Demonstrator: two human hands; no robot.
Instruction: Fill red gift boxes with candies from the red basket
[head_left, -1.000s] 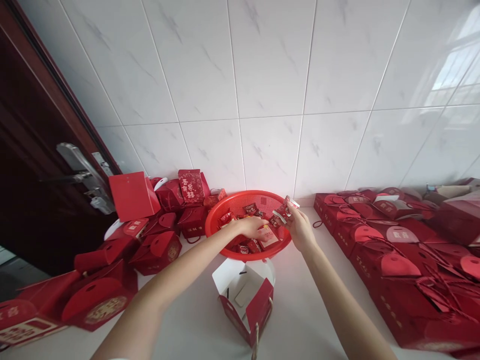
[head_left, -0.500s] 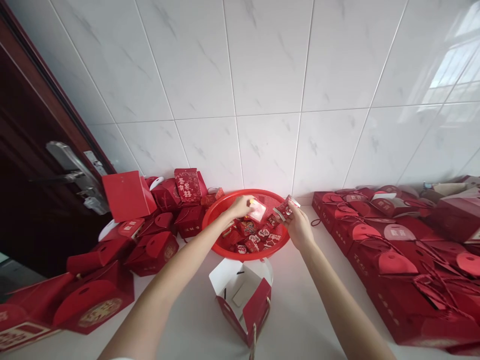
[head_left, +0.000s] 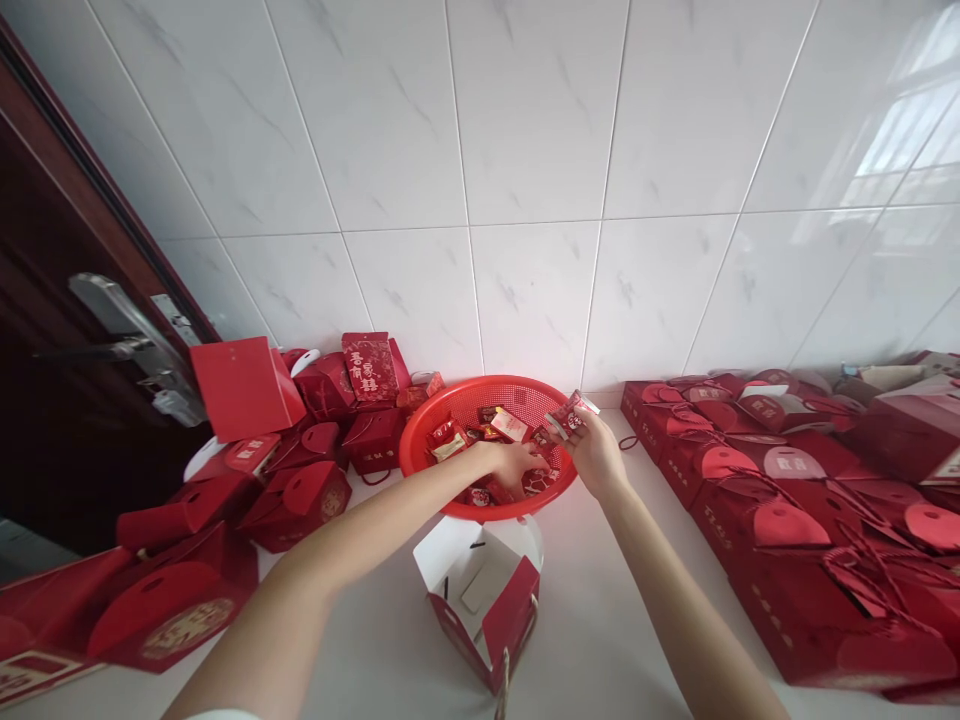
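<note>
Red basket: a round, perforated plastic basket (head_left: 420, 440) sits at the centre of the frame on a white counter (head_left: 600, 620), close against the tiled wall (head_left: 525, 150).
Basket contents: small wrapped sweets (head_left: 510, 425) in red and pale wrappers lie loose inside it.
Left hand: the left hand (head_left: 514, 462) reaches into the lower middle of the basket, palm down on the sweets; its fingers curl among them, but whether they are closed on one cannot be told.
Right hand: the right hand (head_left: 596, 450) is raised over the basket's right rim, fingers pinched together on a small bunch of red-and-white packets (head_left: 570, 415).
Open box: a red gift box (head_left: 487, 600) with a white inside stands open at the lower centre of the frame, just below the basket and between the two forearms.
Left of frame: closed red gift boxes (head_left: 300, 490) are heaped beside the basket, running down to the lower left corner.
Right of frame: flat red boxes (head_left: 787, 500) lie in rows along the counter.
Far left: a dark wooden door (head_left: 52, 380) with a metal handle (head_left: 124, 325).
</note>
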